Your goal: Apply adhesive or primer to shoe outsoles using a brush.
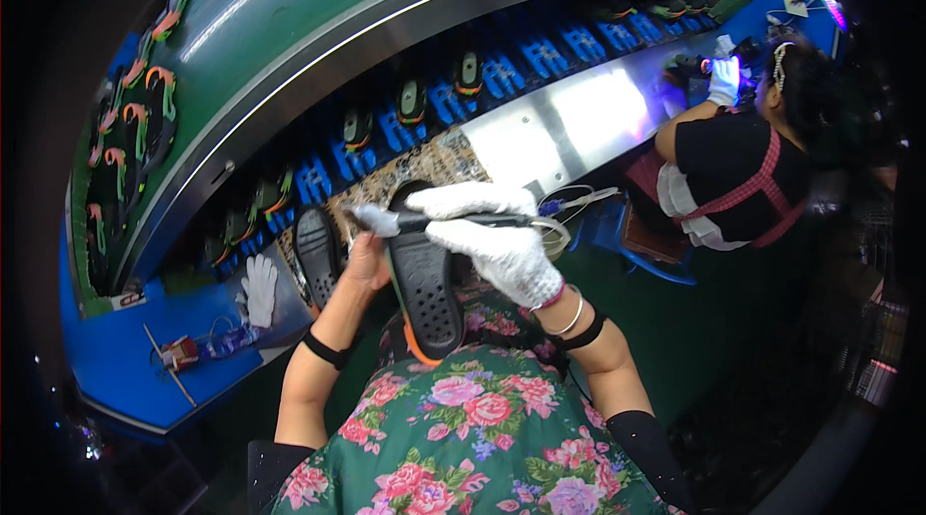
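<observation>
A black sandal [427, 298] with a perforated footbed and an orange edge at its heel stands upright before my apron. My bare left hand [367, 262] grips its left side, fingers partly hidden. In a white knit glove, my right hand [497, 240] is closed around a black pen-shaped tool [473, 221], which lies across the sandal's upper part. The tool's pale, greyish-white tip [374, 219] points left, just above my left hand; its exact kind is unclear. A second black sandal [316, 247] rests on the bench to the left.
Ahead runs a rack of blue holders [453, 102] carrying several shoes, under a green conveyor [289, 23] with more sandals. A spare white glove [258, 290] lies on the blue table [135, 370]. At right a co-worker [733, 168] sits by a metal plate [569, 124]. Cables [579, 199] hang nearby.
</observation>
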`<state>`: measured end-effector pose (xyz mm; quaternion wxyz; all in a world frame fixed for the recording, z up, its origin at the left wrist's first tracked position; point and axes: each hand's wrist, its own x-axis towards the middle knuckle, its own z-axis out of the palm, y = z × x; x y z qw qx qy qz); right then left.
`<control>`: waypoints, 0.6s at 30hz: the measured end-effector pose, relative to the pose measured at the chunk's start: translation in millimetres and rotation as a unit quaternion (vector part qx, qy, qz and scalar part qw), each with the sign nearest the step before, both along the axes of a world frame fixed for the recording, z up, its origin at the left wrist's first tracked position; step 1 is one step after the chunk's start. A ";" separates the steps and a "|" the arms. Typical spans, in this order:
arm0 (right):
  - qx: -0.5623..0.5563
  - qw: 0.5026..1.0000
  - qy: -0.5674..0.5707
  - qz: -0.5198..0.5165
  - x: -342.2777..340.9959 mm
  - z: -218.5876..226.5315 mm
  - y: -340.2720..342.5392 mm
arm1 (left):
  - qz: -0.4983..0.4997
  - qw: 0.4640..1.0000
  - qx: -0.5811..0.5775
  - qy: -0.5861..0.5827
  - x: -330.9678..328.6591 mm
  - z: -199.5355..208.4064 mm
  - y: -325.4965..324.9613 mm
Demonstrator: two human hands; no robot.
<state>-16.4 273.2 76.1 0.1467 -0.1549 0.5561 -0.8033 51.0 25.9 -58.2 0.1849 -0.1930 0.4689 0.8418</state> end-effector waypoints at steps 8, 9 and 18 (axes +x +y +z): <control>0.068 0.996 -0.033 -0.049 11.6 -6.2 3.4 | -0.071 0.884 0.458 -0.059 27.4 25.9 47.1; 0.079 0.995 -0.013 -0.053 12.2 -2.6 3.0 | -0.052 0.923 0.377 -0.052 19.0 34.0 50.5; 0.190 0.900 0.370 -0.130 -16.3 9.0 -7.4 | 0.153 0.956 0.243 -0.057 -25.1 94.9 82.4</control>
